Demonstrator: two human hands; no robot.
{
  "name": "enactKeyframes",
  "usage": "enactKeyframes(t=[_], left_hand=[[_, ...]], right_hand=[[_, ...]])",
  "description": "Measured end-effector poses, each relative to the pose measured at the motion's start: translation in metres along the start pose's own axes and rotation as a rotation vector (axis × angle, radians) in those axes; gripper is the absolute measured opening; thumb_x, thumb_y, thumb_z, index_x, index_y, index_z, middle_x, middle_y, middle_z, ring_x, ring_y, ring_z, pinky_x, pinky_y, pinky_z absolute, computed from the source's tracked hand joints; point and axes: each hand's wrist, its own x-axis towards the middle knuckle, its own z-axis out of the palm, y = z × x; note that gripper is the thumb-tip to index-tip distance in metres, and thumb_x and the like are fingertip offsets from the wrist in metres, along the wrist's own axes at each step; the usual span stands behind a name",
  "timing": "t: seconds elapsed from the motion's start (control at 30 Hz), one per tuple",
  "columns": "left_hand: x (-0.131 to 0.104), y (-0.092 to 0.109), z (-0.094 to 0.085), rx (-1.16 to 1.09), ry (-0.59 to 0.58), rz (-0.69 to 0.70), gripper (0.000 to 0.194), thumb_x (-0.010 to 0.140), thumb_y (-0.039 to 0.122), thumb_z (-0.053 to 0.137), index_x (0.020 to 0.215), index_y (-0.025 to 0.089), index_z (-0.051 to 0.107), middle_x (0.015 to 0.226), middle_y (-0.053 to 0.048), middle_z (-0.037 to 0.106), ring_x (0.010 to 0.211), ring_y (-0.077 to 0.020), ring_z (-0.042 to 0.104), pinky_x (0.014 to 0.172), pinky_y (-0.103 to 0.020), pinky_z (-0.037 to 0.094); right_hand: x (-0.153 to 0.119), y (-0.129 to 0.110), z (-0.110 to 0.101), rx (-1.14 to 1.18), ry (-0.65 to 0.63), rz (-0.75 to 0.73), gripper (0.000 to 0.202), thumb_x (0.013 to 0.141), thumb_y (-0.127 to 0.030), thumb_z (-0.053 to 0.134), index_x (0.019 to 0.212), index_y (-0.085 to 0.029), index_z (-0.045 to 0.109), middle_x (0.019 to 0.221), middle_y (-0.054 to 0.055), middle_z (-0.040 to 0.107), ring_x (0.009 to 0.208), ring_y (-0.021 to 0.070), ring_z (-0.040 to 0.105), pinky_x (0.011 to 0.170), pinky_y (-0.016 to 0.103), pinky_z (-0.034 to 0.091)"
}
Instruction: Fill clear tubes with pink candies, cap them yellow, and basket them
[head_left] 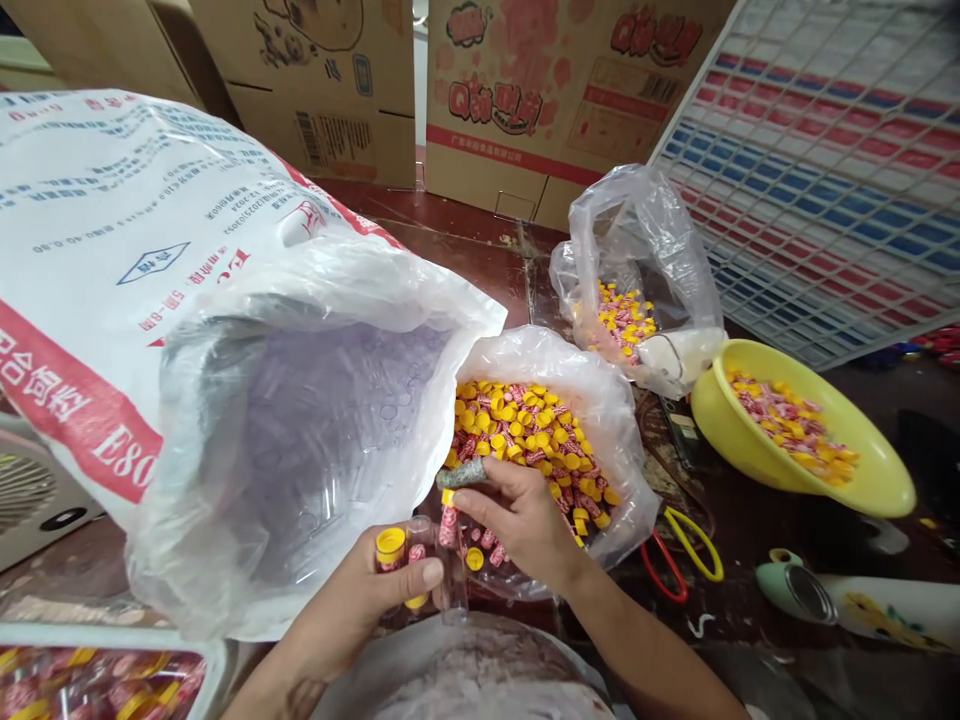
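Left hand (367,588) grips clear tubes (454,582); right hand (529,515) pinches a yellow-capped piece (448,525) at one's mouth. Filled tubes (105,685) in the tray (214,665) look done — empties (337,420) in the sack (82,220), pieces (525,425) in the bag (547,350), remain.

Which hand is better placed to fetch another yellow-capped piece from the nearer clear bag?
Probably the right hand: it is nearer the yellow-capped pieces in that clear bag, while the left hand holds clear tubes.
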Motion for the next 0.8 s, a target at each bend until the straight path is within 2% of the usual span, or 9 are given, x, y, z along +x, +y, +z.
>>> enactKeyframes(t=[0.07,0.13,0.23,0.27,0.33,0.43,0.57,0.7,0.8], left_hand=[[0.000,0.000,0.001,-0.027,-0.009,-0.012,0.040,0.072,0.044,0.089,0.098,0.015,0.081,0.073,-0.005,0.074,0.067,-0.0162,0.064,0.069,-0.026,0.050],[0.001,0.000,0.001,-0.071,0.003,-0.022,0.040,0.074,0.044,0.088,0.101,0.015,0.081,0.077,-0.006,0.076,0.069,-0.0174,0.067,0.070,-0.026,0.052],[0.002,0.000,0.002,-0.163,0.038,-0.036,0.040,0.073,0.041,0.089,0.103,0.016,0.080,0.082,-0.008,0.080,0.072,-0.0198,0.072,0.072,-0.028,0.055],[0.003,-0.001,0.003,-0.189,0.046,-0.045,0.040,0.073,0.040,0.089,0.103,0.016,0.080,0.083,-0.008,0.080,0.073,-0.0207,0.073,0.072,-0.028,0.056],[0.004,-0.001,0.004,-0.243,0.080,-0.059,0.040,0.072,0.039,0.090,0.103,0.015,0.080,0.084,-0.009,0.081,0.072,-0.0220,0.075,0.071,-0.029,0.058],[0.005,-0.001,0.005,-0.349,0.152,-0.080,0.041,0.073,0.044,0.089,0.100,0.014,0.080,0.086,-0.010,0.081,0.074,-0.0222,0.076,0.069,-0.028,0.060],[0.005,-0.003,0.004,-0.471,0.115,-0.094,0.035,0.074,0.042,0.087,0.093,0.014,0.080,0.082,-0.009,0.080,0.077,-0.0223,0.077,0.073,-0.029,0.061],[0.000,-0.007,0.005,-0.427,0.103,-0.036,0.025,0.083,0.042,0.079,0.091,0.018,0.078,0.077,-0.004,0.078,0.072,-0.0184,0.075,0.071,-0.027,0.059],[-0.026,-0.007,-0.004,-0.382,0.137,0.022,0.024,0.076,0.037,0.085,0.085,0.016,0.077,0.080,-0.007,0.078,0.072,-0.0190,0.074,0.071,-0.027,0.057]], right_hand=[[-0.002,-0.002,-0.003,-0.083,-0.068,0.017,0.026,0.097,-0.040,0.065,0.081,-0.020,0.068,0.067,-0.004,0.061,0.063,0.0123,0.056,0.059,0.023,0.047],[-0.005,-0.004,-0.006,-0.198,-0.138,-0.032,0.031,0.093,-0.048,0.068,0.081,-0.020,0.067,0.070,-0.003,0.060,0.067,0.0139,0.055,0.062,0.025,0.047],[-0.009,-0.004,-0.006,-0.393,-0.212,-0.184,0.049,0.072,-0.059,0.085,0.094,-0.021,0.065,0.094,0.002,0.065,0.090,0.0218,0.061,0.081,0.033,0.053],[-0.010,-0.002,-0.005,-0.450,-0.212,-0.234,0.057,0.066,-0.059,0.089,0.099,-0.021,0.063,0.101,0.004,0.065,0.097,0.0246,0.061,0.089,0.037,0.052],[-0.013,0.002,-0.002,-0.535,-0.168,-0.312,0.062,0.065,-0.057,0.090,0.107,-0.022,0.060,0.106,0.007,0.064,0.106,0.0280,0.061,0.100,0.044,0.050],[-0.017,0.009,0.001,-0.583,-0.069,-0.364,0.057,0.071,-0.050,0.088,0.111,-0.022,0.058,0.105,0.007,0.063,0.106,0.0291,0.061,0.102,0.048,0.050],[-0.019,0.011,0.004,-0.588,-0.015,-0.358,0.060,0.072,-0.048,0.090,0.116,-0.021,0.058,0.112,0.010,0.064,0.115,0.0314,0.061,0.104,0.050,0.050],[-0.015,0.009,0.014,-0.638,-0.170,-0.360,0.071,0.071,-0.046,0.092,0.127,-0.020,0.057,0.127,0.015,0.065,0.129,0.0342,0.057,0.114,0.054,0.044],[-0.017,0.008,0.014,-0.681,-0.345,-0.376,0.104,0.065,-0.055,0.093,0.150,-0.024,0.043,0.150,0.017,0.053,0.143,0.0368,0.047,0.114,0.053,0.047]])
